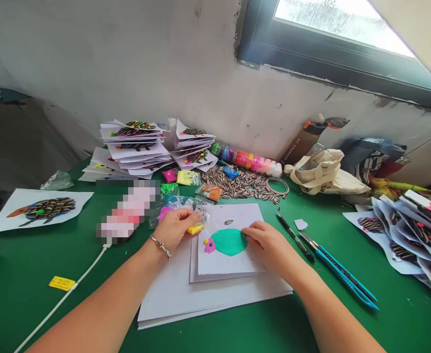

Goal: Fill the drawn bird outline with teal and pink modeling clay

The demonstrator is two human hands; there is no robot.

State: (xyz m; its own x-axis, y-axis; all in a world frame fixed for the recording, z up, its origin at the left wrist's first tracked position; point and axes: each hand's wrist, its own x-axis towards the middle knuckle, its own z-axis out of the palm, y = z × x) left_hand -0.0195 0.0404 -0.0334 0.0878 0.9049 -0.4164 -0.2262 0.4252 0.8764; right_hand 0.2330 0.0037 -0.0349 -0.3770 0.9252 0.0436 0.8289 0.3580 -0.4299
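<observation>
My left hand [174,226], with a bracelet at the wrist, pinches a small clear bag of yellow modelling clay [195,229] over the upper left of a white card [222,267]. On that card is a flat green clay oval [227,242], with a pink clay head [210,245] and a yellow dot at its left end. Thin drawn lines show below the oval. My right hand [265,239] has its fingers closed at the oval's right edge; a dark bit shows at the fingertips, too small to name. One striped seed [229,222] lies on the card above the oval.
Larger white sheets [174,304] lie under the card. Behind are a seed pile [237,185], clay packets [189,177] and stacked seed pictures [138,147]. A pen [295,238] and a blue utility knife [342,274] lie right. A cabled, pixelated object [129,213] lies left.
</observation>
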